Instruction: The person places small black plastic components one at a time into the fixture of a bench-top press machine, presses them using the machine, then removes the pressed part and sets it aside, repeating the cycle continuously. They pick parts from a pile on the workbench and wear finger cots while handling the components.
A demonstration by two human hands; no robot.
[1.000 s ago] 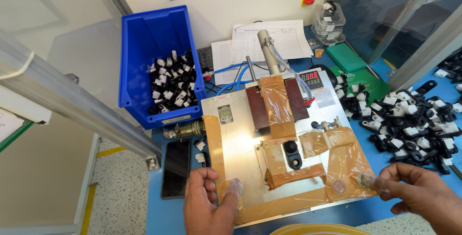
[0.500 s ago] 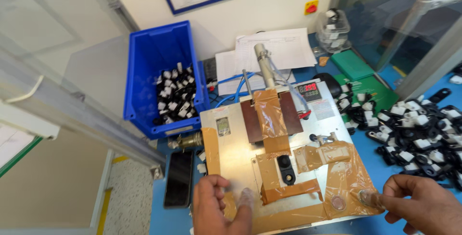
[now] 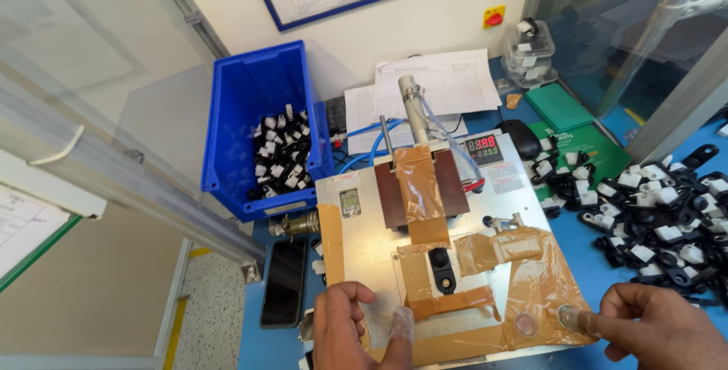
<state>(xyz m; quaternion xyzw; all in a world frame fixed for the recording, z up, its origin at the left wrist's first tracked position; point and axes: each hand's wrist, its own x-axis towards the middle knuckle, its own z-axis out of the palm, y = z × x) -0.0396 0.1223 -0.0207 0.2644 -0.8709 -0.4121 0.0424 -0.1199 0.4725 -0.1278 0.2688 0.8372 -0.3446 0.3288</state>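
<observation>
A metal press fixture (image 3: 364, 241) patched with brown tape stands on the blue bench. A small black part (image 3: 442, 267) lies in its taped nest at the middle. My left hand (image 3: 349, 328) rests on the plate's front left corner, one fingertip in a clear finger cot pressed to the plate. My right hand (image 3: 652, 328) is at the front right, and its covered fingertip touches a round button (image 3: 565, 315) under the tape. A second round button (image 3: 525, 325) sits just to the left of it. Neither hand holds anything.
A blue bin (image 3: 262, 123) with several black and white parts stands at the back left. A heap of the same parts (image 3: 652, 211) covers the bench to the right. A dark phone (image 3: 285, 282) lies left of the fixture. Papers (image 3: 447, 86) and a red digital readout (image 3: 484, 146) lie behind it.
The view has tilted up and nearer, so the hands sit lower in frame. My right fingertip has come onto the right button; my left hand stays on the front left corner.
</observation>
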